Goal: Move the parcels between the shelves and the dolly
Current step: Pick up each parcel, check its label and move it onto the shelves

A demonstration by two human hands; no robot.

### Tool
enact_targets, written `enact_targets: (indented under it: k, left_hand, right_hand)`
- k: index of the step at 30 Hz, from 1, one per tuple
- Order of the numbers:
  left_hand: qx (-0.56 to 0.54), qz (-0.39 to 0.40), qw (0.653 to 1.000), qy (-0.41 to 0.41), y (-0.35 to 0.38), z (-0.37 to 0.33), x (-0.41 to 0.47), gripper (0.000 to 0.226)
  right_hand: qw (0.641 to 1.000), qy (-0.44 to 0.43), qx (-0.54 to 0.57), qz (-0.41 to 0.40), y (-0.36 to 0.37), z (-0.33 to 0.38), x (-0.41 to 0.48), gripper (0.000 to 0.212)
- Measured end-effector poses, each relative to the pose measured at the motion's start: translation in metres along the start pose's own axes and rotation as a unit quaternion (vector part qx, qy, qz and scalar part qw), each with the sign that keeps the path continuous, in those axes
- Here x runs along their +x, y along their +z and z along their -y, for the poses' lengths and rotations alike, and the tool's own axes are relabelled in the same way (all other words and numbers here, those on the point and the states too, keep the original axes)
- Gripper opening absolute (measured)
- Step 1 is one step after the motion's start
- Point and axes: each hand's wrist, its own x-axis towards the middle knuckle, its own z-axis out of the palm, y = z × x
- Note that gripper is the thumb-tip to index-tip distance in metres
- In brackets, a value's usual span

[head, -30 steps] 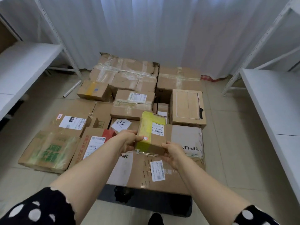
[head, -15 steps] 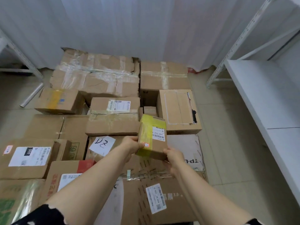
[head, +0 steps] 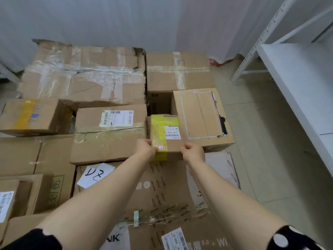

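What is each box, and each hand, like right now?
small box, taped shut with yellow tape, held between both hands.
left hand, grips the small box's left side.
right hand, grips its right side.
labelled box, taped shut, lying flat.
torn box, closed, label ripped away.
back box, taped, top crumpled.
paper note, lying flat.

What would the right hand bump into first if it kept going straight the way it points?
Probably the brown box with the torn-off label just beyond the right hand, which grips the yellow-taped parcel; depth unclear.
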Motion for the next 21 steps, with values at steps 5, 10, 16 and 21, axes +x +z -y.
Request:
enact_targets:
  k: [5, 10, 16, 21]
  left_hand:
    - [0.045, -0.041, 0.998, 0.016, 0.022, 0.005, 0.039, 0.031]
    - [0.078, -0.052, 0.995, 0.009, 0.037, 0.012, 0.06, 0.024]
    - [0.268, 0.053, 0.961, 0.034, 0.052, 0.021, 0.039, 0.044]
    - [0.32, 0.069, 0.943, 0.056, 0.043, 0.014, 0.008, 0.057]
  right_hand:
    - [0.999, 0.007, -0.039, -0.008, 0.011, 0.0, 0.039, 0.028]
    - [0.998, 0.003, -0.064, 0.001, 0.021, -0.007, 0.062, 0.026]
    - [0.987, 0.006, -0.137, 0.083, 0.034, -0.02, 0.058, 0.028]
    - [0.98, -0.004, -0.165, 0.107, 0.014, -0.023, 0.033, 0.037]
